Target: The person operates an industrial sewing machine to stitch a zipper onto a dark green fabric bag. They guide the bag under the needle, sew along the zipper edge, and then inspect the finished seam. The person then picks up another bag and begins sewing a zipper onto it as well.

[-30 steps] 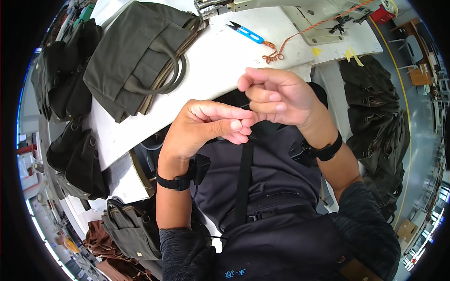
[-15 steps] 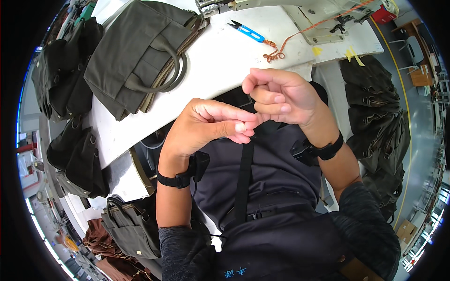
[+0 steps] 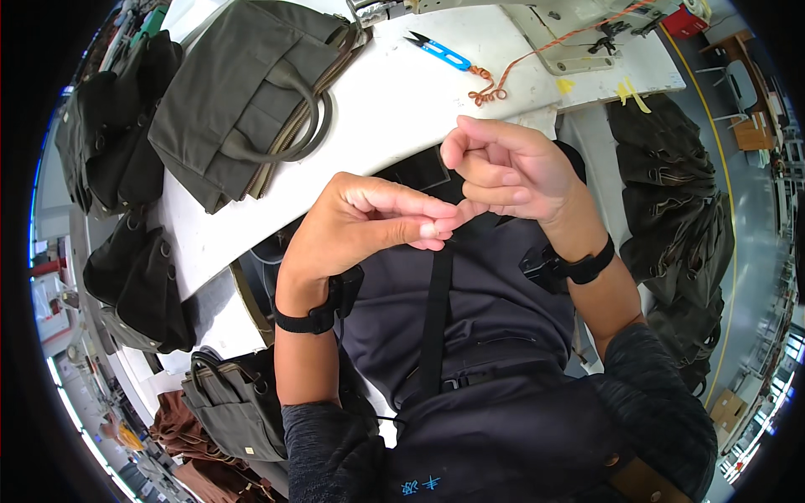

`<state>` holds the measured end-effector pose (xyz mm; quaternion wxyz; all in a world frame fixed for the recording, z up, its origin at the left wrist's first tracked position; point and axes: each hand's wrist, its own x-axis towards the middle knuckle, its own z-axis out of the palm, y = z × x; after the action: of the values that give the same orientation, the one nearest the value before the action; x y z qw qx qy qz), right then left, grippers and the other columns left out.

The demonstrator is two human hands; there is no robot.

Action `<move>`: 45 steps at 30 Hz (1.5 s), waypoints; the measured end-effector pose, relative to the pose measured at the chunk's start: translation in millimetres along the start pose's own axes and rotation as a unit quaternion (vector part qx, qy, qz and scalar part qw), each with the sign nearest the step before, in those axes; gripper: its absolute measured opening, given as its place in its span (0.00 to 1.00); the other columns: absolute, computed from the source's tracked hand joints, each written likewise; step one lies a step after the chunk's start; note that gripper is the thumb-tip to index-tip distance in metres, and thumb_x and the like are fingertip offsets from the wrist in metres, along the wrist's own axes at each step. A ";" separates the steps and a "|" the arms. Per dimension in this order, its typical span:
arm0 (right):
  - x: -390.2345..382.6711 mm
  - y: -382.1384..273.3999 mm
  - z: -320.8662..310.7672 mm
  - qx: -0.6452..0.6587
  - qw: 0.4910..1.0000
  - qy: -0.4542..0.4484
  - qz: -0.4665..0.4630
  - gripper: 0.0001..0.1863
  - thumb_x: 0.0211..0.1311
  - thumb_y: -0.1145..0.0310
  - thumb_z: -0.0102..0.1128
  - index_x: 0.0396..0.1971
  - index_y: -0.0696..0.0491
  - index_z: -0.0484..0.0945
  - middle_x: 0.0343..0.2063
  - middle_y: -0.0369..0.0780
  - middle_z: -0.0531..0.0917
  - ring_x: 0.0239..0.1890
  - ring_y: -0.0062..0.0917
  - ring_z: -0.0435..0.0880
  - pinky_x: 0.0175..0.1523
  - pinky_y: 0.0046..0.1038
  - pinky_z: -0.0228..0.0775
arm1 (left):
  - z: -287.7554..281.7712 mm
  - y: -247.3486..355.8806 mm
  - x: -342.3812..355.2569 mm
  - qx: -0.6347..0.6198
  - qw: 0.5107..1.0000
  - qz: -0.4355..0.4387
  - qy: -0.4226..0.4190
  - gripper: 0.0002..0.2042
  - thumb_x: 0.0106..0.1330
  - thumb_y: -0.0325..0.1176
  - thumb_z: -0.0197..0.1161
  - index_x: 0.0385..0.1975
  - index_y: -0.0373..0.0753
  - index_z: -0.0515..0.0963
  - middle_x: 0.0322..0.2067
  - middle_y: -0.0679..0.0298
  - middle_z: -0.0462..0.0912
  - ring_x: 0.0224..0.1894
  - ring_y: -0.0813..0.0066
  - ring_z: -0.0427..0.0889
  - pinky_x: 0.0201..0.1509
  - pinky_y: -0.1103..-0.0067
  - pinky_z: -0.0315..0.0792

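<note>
My left hand [image 3: 360,216] is in a pinch, thumb pressed to the fingertips, in front of my apron [image 3: 470,285]. Beside it, my right hand [image 3: 524,178] is curled with its fingers bent in, and a fingertip of it meets the left fingertips. Anything held between the fingers is too small or hidden to make out. Beyond the hands lies a pair of blue thread snips [image 3: 440,50] on the white table [image 3: 394,101], tied to a coiled orange cord [image 3: 489,90]. Left of the snips rests a dark olive handbag [image 3: 226,101] with two handles and a zip.
A sewing machine base [image 3: 579,59] stands at the far right of the table. More dark bags [image 3: 117,142] are piled at the left, with another handbag [image 3: 239,407] below. Several dark bags [image 3: 671,193] hang at the right. Yellow tape scraps [image 3: 633,96] cling to the table edge.
Both hands keep nearly the same pose. The left hand and forearm have shifted slightly left, and the right fingers have lifted a little rightward. The bags and snips stay in place.
</note>
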<state>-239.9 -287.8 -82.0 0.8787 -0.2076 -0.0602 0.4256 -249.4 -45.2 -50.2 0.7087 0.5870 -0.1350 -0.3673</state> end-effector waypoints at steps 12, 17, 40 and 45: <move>6.2 8.2 0.1 0.020 0.996 0.068 -0.047 0.24 0.79 0.51 0.45 0.40 0.58 0.79 0.12 0.26 0.67 0.12 0.11 0.64 0.39 0.27 0.79 | -1.3 -12.4 8.0 0.010 0.997 0.049 0.052 0.10 0.62 0.21 0.70 0.43 0.29 0.86 0.35 0.53 0.89 0.36 0.68 0.89 0.44 0.75 0.85; 4.8 6.3 -3.9 0.017 0.997 0.055 -0.052 0.24 0.79 0.51 0.45 0.40 0.58 0.79 0.12 0.26 0.66 0.12 0.11 0.63 0.41 0.29 0.80 | -4.7 -21.2 7.9 -0.024 0.997 0.055 0.045 0.11 0.64 0.22 0.69 0.45 0.29 0.85 0.36 0.52 0.88 0.36 0.67 0.89 0.44 0.75 0.85; -5.1 1.4 10.8 -0.126 0.969 0.124 -0.173 0.29 0.79 0.46 0.43 0.40 0.61 0.77 0.11 0.27 0.64 0.12 0.14 0.64 0.60 0.43 0.76 | 9.0 -19.5 6.9 -0.035 0.988 0.063 0.134 0.13 0.73 0.27 0.61 0.52 0.26 0.81 0.44 0.52 0.88 0.40 0.68 0.89 0.47 0.76 0.84; -10.5 0.4 14.5 -0.148 0.965 0.121 -0.180 0.30 0.79 0.45 0.41 0.40 0.61 0.77 0.11 0.29 0.65 0.12 0.15 0.65 0.60 0.42 0.76 | 15.0 -17.6 10.2 -0.027 0.987 0.067 0.144 0.11 0.73 0.28 0.61 0.49 0.28 0.82 0.41 0.53 0.88 0.38 0.70 0.90 0.45 0.76 0.85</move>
<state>-250.9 -291.1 -68.3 0.9011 -0.3709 -0.0524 0.2184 -258.0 -63.8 -65.0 0.7596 0.6039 -0.0602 -0.2339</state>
